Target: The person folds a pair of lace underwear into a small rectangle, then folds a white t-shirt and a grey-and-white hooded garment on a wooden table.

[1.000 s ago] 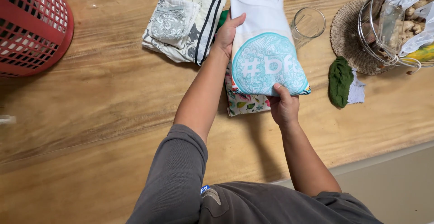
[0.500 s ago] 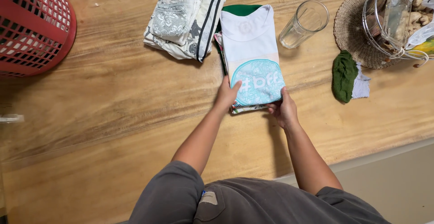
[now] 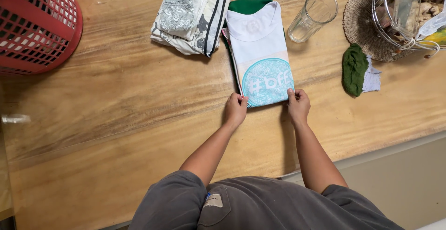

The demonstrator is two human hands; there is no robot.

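both hands were down at the near end of the folded white shirt (image 3: 260, 53), the one with the round teal print. the left hand (image 3: 236, 110) pinched the near left corner, fingers curled onto the cloth, and the right hand (image 3: 298, 105) had the near right corner the same way, thumb and fingertips closed on the hem. held like that, it looked to me as if the edge was being squared up on top of the pile.

the shirt lay on a small stack toward the far edge of the tabletop (image 3: 121, 104), with a green garment (image 3: 248, 5) peeking out at its far end and a thin sliver of patterned cloth showing along its left side. just beside it to the left sat another folded bundle (image 3: 193, 14), cream with a dark trim, probably set apart as its own pile.

a drinking glass (image 3: 312, 16) lay tipped over just right of the shirt. a red basket (image 3: 35, 23) filled the far left corner. over at the far right a wire basket (image 3: 409, 11) rested on a woven mat (image 3: 360, 30), with a dark green rag (image 3: 353, 68) near it.
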